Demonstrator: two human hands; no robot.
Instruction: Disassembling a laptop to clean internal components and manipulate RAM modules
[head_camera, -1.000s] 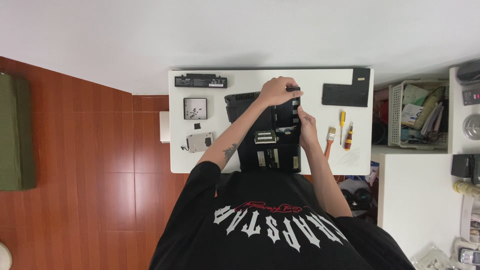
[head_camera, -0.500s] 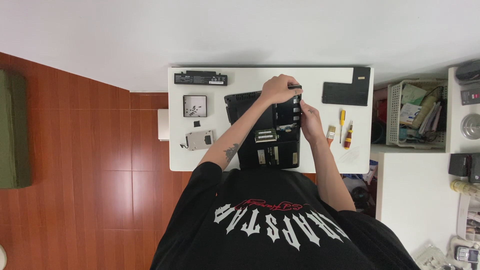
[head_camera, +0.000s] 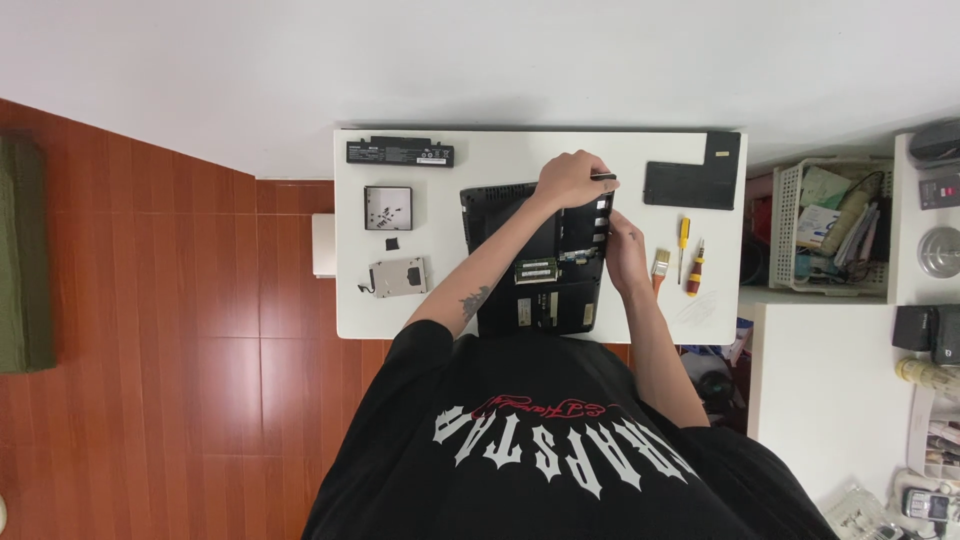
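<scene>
Left hand (head_camera: 568, 180) grips a thin black tool (head_camera: 603, 177) over the boxy opened laptop (head_camera: 535, 262).

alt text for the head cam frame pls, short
Seen from above, a person in a black shirt works on an opened laptop on a white table, left hand at its far edge gripping a thin dark tool, right hand on its right side. A battery, drive, cover panel, brush and screwdrivers lie around it.

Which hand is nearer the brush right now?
The right hand. It rests on the laptop's right edge, just left of the brush. The left hand is farther, up at the laptop's far edge, gripping a dark tool.
</scene>
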